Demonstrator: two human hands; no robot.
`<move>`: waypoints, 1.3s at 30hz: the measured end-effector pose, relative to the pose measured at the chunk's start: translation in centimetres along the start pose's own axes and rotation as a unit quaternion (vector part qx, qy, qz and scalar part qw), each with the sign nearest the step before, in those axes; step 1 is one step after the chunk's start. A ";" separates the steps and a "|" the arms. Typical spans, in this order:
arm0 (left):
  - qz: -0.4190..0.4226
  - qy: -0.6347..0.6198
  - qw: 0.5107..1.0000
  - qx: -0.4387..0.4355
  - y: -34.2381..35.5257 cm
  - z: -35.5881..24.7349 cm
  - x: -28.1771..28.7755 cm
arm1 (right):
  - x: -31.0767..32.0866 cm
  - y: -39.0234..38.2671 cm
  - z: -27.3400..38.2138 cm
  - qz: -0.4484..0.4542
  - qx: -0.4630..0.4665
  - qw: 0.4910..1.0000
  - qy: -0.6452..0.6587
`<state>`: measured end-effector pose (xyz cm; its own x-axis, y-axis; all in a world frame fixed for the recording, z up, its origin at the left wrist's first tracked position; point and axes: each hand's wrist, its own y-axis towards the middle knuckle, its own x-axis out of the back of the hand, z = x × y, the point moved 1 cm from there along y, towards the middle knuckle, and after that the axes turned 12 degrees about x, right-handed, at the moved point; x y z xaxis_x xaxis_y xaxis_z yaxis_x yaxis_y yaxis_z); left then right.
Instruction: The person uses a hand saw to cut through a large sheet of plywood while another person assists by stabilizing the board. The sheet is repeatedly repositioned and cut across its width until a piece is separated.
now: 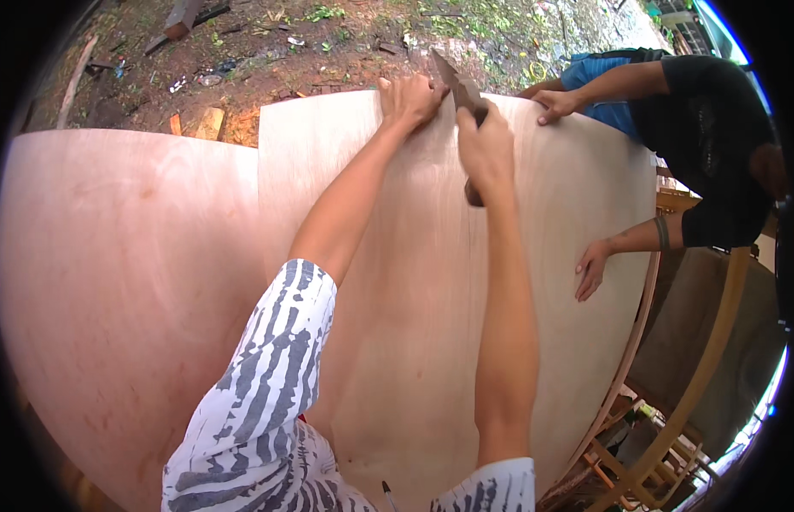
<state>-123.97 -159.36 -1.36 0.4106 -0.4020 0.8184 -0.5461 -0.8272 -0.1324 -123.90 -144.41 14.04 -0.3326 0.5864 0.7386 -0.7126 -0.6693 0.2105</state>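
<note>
A pale plywood sheet lies beside a pinker sheet on the left. My left hand is at the far edge of the right-hand sheet, fingers bent over the board edge just left of a saw blade. My right hand is closed round the handle of that handsaw, whose blade angles up past the edge beside my left fingers. Whether the teeth touch the wood I cannot make out.
A co-worker in dark clothing leans over the right side, one hand on the far edge and another lower on the sheet. Littered ground with scrap wood lies beyond the boards. Wooden furniture frames stand at the right.
</note>
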 end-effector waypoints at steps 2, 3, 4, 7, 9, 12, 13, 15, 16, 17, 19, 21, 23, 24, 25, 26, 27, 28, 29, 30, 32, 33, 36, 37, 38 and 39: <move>-0.023 -0.004 1.000 -0.008 0.2 1.6 -0.1 | 2.1 1.5 1.6 0.124 -0.169 0.977 0.045; -0.015 -0.024 1.000 -0.001 0.8 3.0 0.7 | 2.4 -0.1 1.9 0.119 -0.157 0.977 0.079; -0.016 -0.056 0.998 0.004 1.9 2.8 1.4 | 3.9 -2.2 1.7 0.108 -0.149 0.977 0.106; 0.013 -0.029 0.999 0.017 2.0 1.3 1.3 | 10.6 -10.7 7.9 0.075 -0.197 0.967 0.146; 0.046 -0.008 0.998 0.031 1.0 1.1 1.9 | 13.9 -15.9 11.2 0.028 -0.266 0.951 0.152; 0.024 -0.039 0.999 0.019 0.8 0.7 1.9 | 17.8 -20.5 14.6 0.003 -0.292 0.945 0.149; 0.027 -0.037 0.999 0.016 0.5 0.5 2.2 | 18.2 -21.3 15.0 0.003 -0.285 0.945 0.157; 0.007 -0.020 1.000 0.015 0.6 1.4 2.4 | 14.7 -19.7 12.2 0.002 -0.272 0.950 0.155; -0.011 -0.009 1.000 0.012 0.7 1.9 2.7 | 11.0 -16.8 9.5 0.013 -0.248 0.955 0.161; -0.014 -0.004 1.000 0.014 0.7 2.8 2.9 | 6.9 -13.0 6.8 0.026 -0.218 0.961 0.171; 0.094 -0.013 0.995 0.001 -0.4 0.6 2.2 | 2.8 -6.5 1.6 0.028 -0.153 0.977 0.148; -0.016 0.004 0.997 -0.082 -2.1 0.9 0.8 | 1.7 -3.2 0.4 0.024 -0.028 0.999 0.035; -0.085 0.005 0.982 -0.167 -4.1 1.9 0.4 | 2.7 -4.5 0.6 0.039 -0.081 0.994 0.066; -0.092 0.009 0.982 -0.166 -3.4 3.4 0.6 | 3.0 -4.7 2.0 0.058 -0.117 0.986 0.105; -0.080 0.034 0.984 -0.158 -3.0 4.9 0.5 | 4.3 -6.5 3.6 0.082 -0.130 0.983 0.103; -0.074 0.062 0.985 -0.146 -2.1 6.0 0.7 | 6.1 -8.9 5.2 0.093 -0.148 0.977 0.117; -0.021 0.027 0.989 -0.147 -3.5 1.7 -0.3 | 11.8 -12.3 7.6 0.079 -0.197 0.973 0.087; -0.031 0.065 0.988 -0.138 -2.2 5.2 1.1 | 12.0 -15.7 9.1 0.082 -0.240 0.958 0.135; -0.046 0.058 0.988 -0.136 -1.9 5.4 1.2 | 14.7 -19.2 11.3 0.071 -0.293 0.942 0.144; -0.055 0.044 0.989 -0.133 -2.4 4.5 0.8 | 17.9 -22.2 13.4 0.054 -0.343 0.927 0.141; -0.049 0.035 0.990 -0.128 -3.1 3.2 0.5 | 20.3 -24.6 15.3 0.063 -0.272 0.956 0.091; -0.050 0.031 0.991 -0.123 -3.0 3.1 0.6 | 19.0 -24.2 14.3 0.062 -0.233 0.967 0.083; -0.053 0.036 0.991 -0.119 -2.7 4.2 1.0 | 9.1 -16.2 7.5 0.040 -0.154 0.980 0.120; -0.052 0.030 0.991 -0.119 -3.1 3.9 0.4 | 5.0 -11.6 4.7 0.030 -0.122 0.984 0.129; -0.052 -0.003 0.991 -0.127 -3.5 2.4 -0.6 | 2.8 -7.1 2.1 0.016 -0.075 0.991 0.110; -0.050 -0.027 0.989 -0.135 -3.7 1.3 -1.2 | 1.5 -3.3 -0.4 0.014 -0.028 0.998 0.060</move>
<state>-121.51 -156.29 -2.54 0.5074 -0.3499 0.7875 -0.6732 -0.7315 0.1088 -122.29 -141.12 14.13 -0.4228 0.6206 0.6604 -0.7340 -0.6619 0.1520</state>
